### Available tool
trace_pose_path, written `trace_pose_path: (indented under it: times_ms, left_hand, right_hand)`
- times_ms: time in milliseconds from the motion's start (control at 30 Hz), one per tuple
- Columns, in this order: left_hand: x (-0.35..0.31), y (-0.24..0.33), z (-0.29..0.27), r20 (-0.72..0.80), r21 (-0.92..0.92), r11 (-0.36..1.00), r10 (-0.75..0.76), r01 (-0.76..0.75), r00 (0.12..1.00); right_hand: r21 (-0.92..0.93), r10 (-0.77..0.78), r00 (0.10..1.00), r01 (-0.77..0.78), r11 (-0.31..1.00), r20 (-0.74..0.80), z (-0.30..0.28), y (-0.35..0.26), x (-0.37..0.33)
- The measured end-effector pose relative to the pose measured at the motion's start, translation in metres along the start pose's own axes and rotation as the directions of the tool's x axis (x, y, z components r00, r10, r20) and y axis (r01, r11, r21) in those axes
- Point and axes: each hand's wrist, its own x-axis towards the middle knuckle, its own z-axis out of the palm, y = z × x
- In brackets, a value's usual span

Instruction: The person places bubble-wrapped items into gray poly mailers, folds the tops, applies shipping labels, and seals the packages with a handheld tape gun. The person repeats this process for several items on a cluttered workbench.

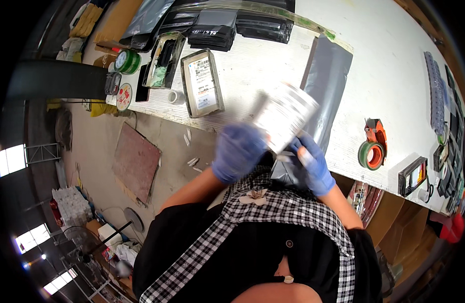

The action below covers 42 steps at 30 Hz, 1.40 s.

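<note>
A white printed label sheet [285, 118], blurred by motion, is tilted up in front of my waist, above the near edge of the table. My left hand [240, 151], in a blue glove and smeared by motion, is closed at the sheet's lower left edge. In its blue glove, my right hand [315, 166] is closed on a crumpled grey plastic mailing bag [287, 172] just below the sheet's right corner. Bare fingertips stick out of this glove. Behind the sheet, a long grey mailing bag [331, 83] lies flat on the white table [394, 65].
A tape dispenser [374, 146] stands right of the bag. On the left are a tray of labels [203, 83], a second tray [163, 59], a tape roll [128, 61] and a small white roll [175, 96]. Stacked black bags [212, 29] line the far side. A black box [413, 175] sits near right.
</note>
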Motion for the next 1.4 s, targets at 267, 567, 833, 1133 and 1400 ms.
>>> trace_pose_path:
  times_ms: [267, 567, 833, 1133, 1400]
  left_hand:
    - [0.021, 0.069, 0.015, 0.33, -0.821, 0.277, -0.484, 0.499, 0.81]
    - [0.026, 0.063, 0.015, 0.82, -0.572, -0.415, -0.301, 0.707, 0.487]
    - [0.026, 0.062, 0.021, 0.822, -0.568, -0.401, -0.239, 0.719, 0.516]
    - [0.039, 0.067, 0.015, 0.76, -0.65, -0.213, -0.213, 0.73, 0.614]
    - [0.045, 0.077, 0.02, 0.722, -0.681, -0.192, -0.336, 0.707, 0.604]
  right_hand:
    - [-0.2, -0.14, 0.928, 0.073, 0.977, -0.345, -0.026, -0.009, 0.001]
    - [-0.482, -0.249, 0.933, 0.098, 0.871, -0.261, -0.041, -0.025, -0.016]
    - [-0.417, -0.216, 0.945, 0.098, 0.903, -0.247, -0.046, -0.028, -0.025]
    - [-0.892, -0.624, 0.76, 0.141, 0.43, -0.181, -0.047, -0.017, -0.023]
    - [-0.827, -0.623, 0.774, 0.421, 0.372, 0.115, -0.033, -0.002, -0.033]
